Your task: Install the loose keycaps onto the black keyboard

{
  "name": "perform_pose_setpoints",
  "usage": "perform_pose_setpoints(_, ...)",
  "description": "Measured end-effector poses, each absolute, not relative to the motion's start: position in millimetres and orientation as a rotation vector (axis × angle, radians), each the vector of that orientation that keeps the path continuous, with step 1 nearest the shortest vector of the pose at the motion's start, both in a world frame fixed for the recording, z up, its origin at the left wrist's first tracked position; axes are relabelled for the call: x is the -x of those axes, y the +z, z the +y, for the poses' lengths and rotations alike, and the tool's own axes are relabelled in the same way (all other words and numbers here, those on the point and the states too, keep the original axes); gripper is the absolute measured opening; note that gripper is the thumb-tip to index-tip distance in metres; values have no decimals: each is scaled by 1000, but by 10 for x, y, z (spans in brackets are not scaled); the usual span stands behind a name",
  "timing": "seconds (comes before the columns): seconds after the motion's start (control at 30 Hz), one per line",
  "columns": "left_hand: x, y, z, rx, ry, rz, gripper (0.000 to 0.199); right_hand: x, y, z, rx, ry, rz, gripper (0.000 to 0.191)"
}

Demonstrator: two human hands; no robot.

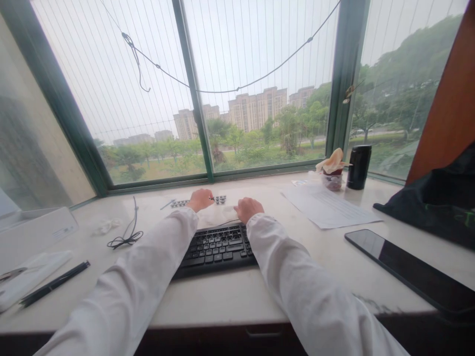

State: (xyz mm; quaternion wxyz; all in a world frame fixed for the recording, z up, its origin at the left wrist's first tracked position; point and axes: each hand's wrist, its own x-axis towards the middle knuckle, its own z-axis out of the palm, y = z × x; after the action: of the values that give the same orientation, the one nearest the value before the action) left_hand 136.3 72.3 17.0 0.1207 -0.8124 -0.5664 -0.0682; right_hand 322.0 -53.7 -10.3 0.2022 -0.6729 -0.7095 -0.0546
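Observation:
A black keyboard lies in front of me, partly covered by my forearms. Several of its key positions look bare. Behind it, small dark pieces that look like loose keycaps are lined up in rows. My left hand is over these rows with its fingers curled together; whatever is between the fingertips is too small to make out. Just beyond the keyboard's upper right edge is my right hand. Its fingers are bent inward and pressed together, and what they hold, if anything, is hidden.
At left lie a coiled black cable, a black pen and a white box. To the right are a printed paper sheet, a phone, a black can, a small cup and dark fabric.

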Motion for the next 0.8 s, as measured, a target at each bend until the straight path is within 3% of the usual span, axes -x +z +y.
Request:
perform_pose_setpoints(0.23,-1280,363,12,2369,-427,-1467,34,-3177,-165,-508,1783,219,-1737,27)
perform_pose_setpoints(0.53,-1366,194,-625,2415,-552,-1435,31,-3131,-210,-321,1483,708,-1553,48)
perform_pose_setpoints(0.63,-1351,160,-641,2438,-550,-1426,32,-3060,-235,-363,1293,879,-1648,45)
perform_pose_setpoints(0.8,-1292,120,-654,2439,-594,-1399,33,-3044,-265,-460,1216,836,-1851,45)
